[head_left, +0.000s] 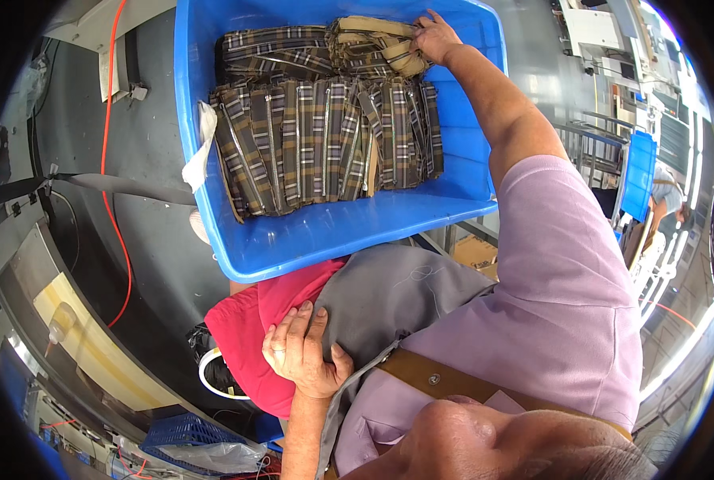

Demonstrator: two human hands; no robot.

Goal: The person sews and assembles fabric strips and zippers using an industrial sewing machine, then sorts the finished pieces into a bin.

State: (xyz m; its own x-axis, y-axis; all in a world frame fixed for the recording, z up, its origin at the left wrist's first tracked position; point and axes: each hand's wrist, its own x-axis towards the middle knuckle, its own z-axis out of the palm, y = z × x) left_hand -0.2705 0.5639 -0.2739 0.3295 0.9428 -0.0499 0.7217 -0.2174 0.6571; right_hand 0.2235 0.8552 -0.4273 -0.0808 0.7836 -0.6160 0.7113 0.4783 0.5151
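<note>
Plaid fabric pieces, stacked in one blue bin [317, 232].

Right hand [434, 36] has its fingers closed on the folded plaid bundle [373, 44] at the bin's far end; soft, light, likely floppy, best pinched at a folded edge. Three stacks visible; individual pieces too many to count. Left hand [303, 352] rests open on grey cloth [389, 292] over the lap.

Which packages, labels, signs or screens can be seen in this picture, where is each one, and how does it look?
Cardboard box: under the blue bin's right corner, brown, with dark print too small to make out.
Clear plastic bag: bottom edge, lying on a blue mesh basket, crumpled.
White tag or strip: hanging over the bin's left wall, plain white.
No signs or screens are visible.
</note>
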